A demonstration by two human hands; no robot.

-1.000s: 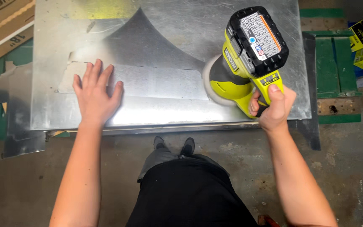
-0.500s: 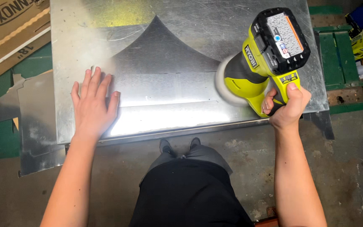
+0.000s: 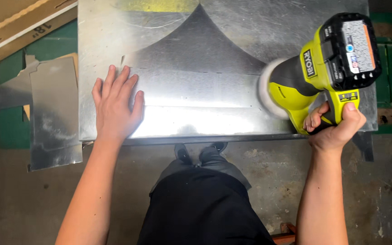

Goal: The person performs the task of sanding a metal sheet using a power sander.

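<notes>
Left hand [image 3: 115, 105] spread open, palm down, fingers [image 3: 124, 82] fanned flat on the metal sheet [image 3: 191, 86], near its front-left corner. Right hand [image 3: 336, 129] wrapped tight round the handle of a yellow-green cordless polisher [image 3: 320, 68], forefinger tucked under the grip, thumb over the top. Polisher tilted toward the left, its round white pad [image 3: 265, 88] pressed against the sheet's right part, just above the bright band along the front edge. Black battery pack [image 3: 352, 50] clipped on the tool's back end, facing up toward the camera, with a label on top.

Sheet laid flat across the worktop, covering nearly all of it, surface dull grey with a darker peaked shape [image 3: 196, 50] in the middle and a yellowish patch at the far edge. Straight seam lines crossing the sheet between the two hands. Smaller scrap of sheet metal [image 3: 53, 118] lying just beside the big sheet's left edge, partly over green framing [image 3: 10, 127]. Cardboard [image 3: 14, 27] at the top left corner. Green structure [image 3: 391, 77] also past the sheet's right edge. Black trousers and dark shoes [image 3: 200, 152] below the worktop's front edge, on a stained concrete floor [image 3: 377, 195].
</notes>
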